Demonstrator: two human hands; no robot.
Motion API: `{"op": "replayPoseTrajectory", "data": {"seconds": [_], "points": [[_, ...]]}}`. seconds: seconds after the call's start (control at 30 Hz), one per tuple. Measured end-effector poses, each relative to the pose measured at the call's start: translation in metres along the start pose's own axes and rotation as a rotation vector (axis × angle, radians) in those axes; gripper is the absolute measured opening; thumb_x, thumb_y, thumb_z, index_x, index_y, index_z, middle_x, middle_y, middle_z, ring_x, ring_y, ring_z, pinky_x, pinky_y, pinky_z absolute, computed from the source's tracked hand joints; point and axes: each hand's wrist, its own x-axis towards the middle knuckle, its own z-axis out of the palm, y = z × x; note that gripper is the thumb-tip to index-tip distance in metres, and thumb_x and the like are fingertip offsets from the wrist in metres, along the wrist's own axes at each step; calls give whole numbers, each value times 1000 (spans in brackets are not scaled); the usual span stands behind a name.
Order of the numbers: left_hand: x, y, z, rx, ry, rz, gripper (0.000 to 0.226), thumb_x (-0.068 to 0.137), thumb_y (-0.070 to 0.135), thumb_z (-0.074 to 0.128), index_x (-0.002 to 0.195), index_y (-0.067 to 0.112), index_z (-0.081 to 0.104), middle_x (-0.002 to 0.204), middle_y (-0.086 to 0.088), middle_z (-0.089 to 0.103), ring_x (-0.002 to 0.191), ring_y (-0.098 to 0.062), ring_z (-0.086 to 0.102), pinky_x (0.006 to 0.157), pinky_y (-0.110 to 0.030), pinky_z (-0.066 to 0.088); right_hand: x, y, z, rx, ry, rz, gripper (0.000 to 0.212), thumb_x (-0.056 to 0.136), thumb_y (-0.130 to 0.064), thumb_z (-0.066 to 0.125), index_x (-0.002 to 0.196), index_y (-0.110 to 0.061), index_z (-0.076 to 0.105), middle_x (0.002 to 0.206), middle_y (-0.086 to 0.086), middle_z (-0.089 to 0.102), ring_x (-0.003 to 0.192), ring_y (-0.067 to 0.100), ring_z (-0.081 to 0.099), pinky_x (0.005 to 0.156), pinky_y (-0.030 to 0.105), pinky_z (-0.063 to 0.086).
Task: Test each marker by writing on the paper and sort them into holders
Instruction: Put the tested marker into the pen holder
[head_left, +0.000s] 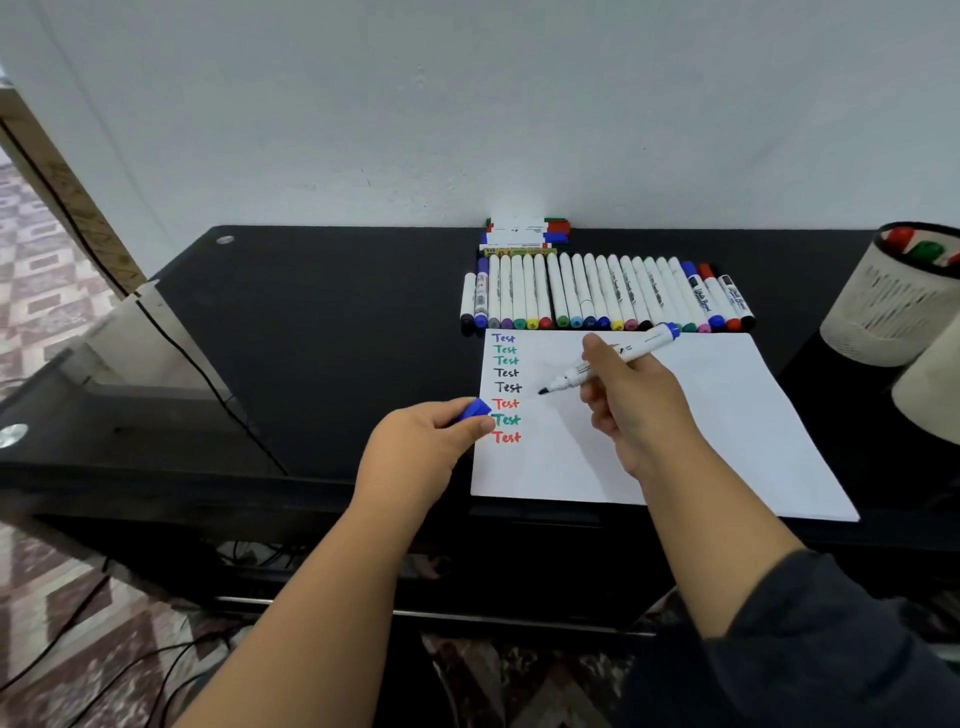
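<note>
A person stands at a black worktop (322, 332), seen from a head-worn camera looking down at both bare hands. The right hand (631, 400) has its grip pinched around the barrel of an uncapped blue whiteboard marker (613, 361), held at a slant with the tip low over a white sheet of paper (675, 447), just right of a column of eight handwritten "Test" words (506, 387) in purple, green, black and red; whether the tip touches the paper cannot be told. The left hand (421, 457) pinches the marker's blue cap (475, 408) between thumb and fingers at the paper's left edge. Beyond the paper lies a tidy row of capped markers (602, 293), and behind it a few more stacked markers (527, 234) against the wall. At the far right stands a pale mesh holder (883, 306) already containing red and green markers, with a second pale holder (930, 389) partly out of view nearer. The marker looks light, rigid and smooth-sided plastic, best held low on the barrel near the tip for control; the cap is small and easily dropped.
</note>
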Motion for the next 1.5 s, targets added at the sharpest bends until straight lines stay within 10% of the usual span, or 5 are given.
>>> {"op": "replayPoseTrajectory", "data": {"seconds": [0.97, 1.17, 1.5], "points": [[19, -16, -5, -20, 60, -20, 36, 88, 38, 61, 123, 31, 61, 129, 9, 58, 109, -9, 51, 78, -19, 37, -22, 36, 36, -637, -82, -303, 34, 91, -22, 57, 65, -19, 36, 66, -11, 46, 61, 9, 50, 46, 14, 34], [19, -18, -4, -21, 50, -9, 33, 88, 39, 61, 120, 34, 62, 124, 12, 59, 73, 3, 44, 58, -12, 33, -21, 37, 35, -589, -78, -289, 35, 90, -18, 56, 63, -17, 34, 63, -11, 44, 59, 8, 47, 47, 16, 30], [20, -20, -4, -23, 49, -5, 33, 87, 39, 62, 119, 34, 63, 122, 13, 60, 78, 0, 48, 62, -14, 39, -22, 37, 34, -572, -39, -313, 37, 87, -12, 56, 62, -14, 29, 55, -5, 36, 51, 11, 37, 43, 15, 27]]}}
